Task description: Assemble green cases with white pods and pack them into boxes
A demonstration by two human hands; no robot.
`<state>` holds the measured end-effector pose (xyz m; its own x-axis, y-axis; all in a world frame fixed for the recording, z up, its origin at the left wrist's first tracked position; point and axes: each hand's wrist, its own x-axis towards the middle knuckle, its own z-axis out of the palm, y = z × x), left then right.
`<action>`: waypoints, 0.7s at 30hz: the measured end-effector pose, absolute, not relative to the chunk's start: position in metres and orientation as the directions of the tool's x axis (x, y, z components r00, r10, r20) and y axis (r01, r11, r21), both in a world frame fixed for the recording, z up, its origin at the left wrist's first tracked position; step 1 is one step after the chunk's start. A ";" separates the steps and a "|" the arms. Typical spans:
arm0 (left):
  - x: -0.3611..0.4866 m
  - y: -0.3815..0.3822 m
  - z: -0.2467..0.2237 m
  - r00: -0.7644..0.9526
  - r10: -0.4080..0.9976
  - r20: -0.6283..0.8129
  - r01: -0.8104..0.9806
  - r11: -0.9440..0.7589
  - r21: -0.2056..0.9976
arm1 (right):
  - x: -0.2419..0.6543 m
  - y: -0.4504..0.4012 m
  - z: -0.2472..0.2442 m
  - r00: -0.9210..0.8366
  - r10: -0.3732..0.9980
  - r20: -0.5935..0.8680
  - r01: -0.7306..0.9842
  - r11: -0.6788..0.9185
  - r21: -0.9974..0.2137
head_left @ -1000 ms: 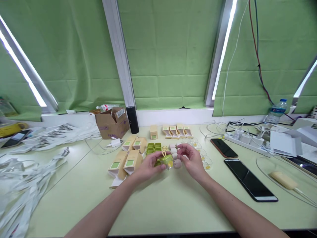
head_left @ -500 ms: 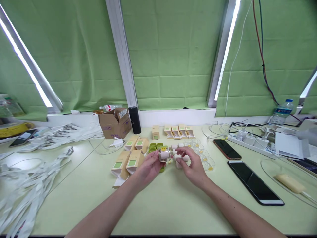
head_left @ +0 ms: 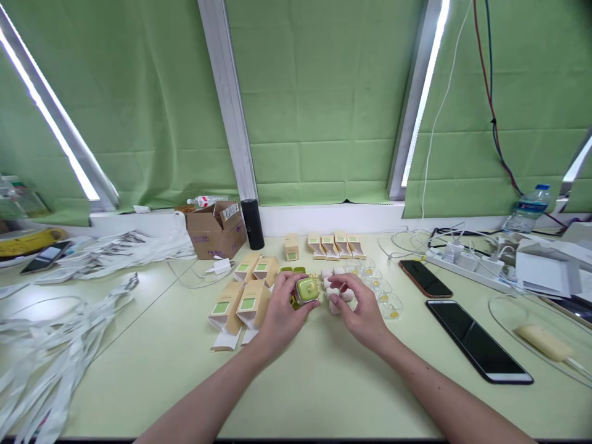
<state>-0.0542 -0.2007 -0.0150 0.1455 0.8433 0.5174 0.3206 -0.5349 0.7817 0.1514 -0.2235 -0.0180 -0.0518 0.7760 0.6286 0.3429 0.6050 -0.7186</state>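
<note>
In the head view my left hand point(head_left: 283, 308) is closed round a small clear jar with a green lid point(head_left: 307, 289), its lid facing up towards me. My right hand point(head_left: 363, 308) hovers just to the right, fingers curved and thumb apart from the fingertips. Small white cylinders point(head_left: 326, 273) stand beside and partly behind its fingers; I see none clearly gripped. Right of them are several clear plastic pieces with yellow marks point(head_left: 392, 306). More green lids point(head_left: 300, 270) lie behind my left hand, partly hidden by it.
Opened tan cartons with green labels point(head_left: 252, 302) stand at left, and more small cartons point(head_left: 328, 245) at the back. A brown cardboard box point(head_left: 215, 231) and a black cylinder point(head_left: 252, 225) are behind. Two phones point(head_left: 478, 342) point(head_left: 424, 278), a power strip point(head_left: 467, 263) and cables lie right; white straps point(head_left: 69, 345) lie left.
My left hand has turned the jar: its clear side with the white content faced me before, and now the green lid does. My right hand has stayed nearly still.
</note>
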 end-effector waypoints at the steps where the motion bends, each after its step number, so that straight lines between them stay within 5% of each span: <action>1: -0.055 -0.202 -0.014 0.156 0.821 0.549 0.366 -0.564 0.740 | 0.151 -0.223 -0.018 -0.064 0.776 0.628 0.349 0.607 -0.714; 8: -0.058 -0.207 -0.015 0.218 0.717 0.662 0.457 -0.674 0.580 | 0.151 -0.223 -0.022 -0.145 0.747 0.649 0.374 0.648 -0.663; 16: -0.053 -0.203 -0.019 0.218 0.872 0.439 0.082 -0.465 0.882 | 0.150 -0.224 -0.023 -0.205 0.755 0.623 0.355 0.651 -0.671; 21: -0.051 -0.201 -0.017 0.320 0.899 0.299 -0.213 -0.239 0.947 | 0.145 -0.223 -0.025 -0.180 0.788 0.589 0.237 0.616 -0.751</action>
<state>-0.0510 -0.2009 -0.0170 0.3203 0.8989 0.2990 -0.2132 -0.2391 0.9473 0.1446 -0.2227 -0.0250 -0.1798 0.7877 0.5893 0.2373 0.6161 -0.7511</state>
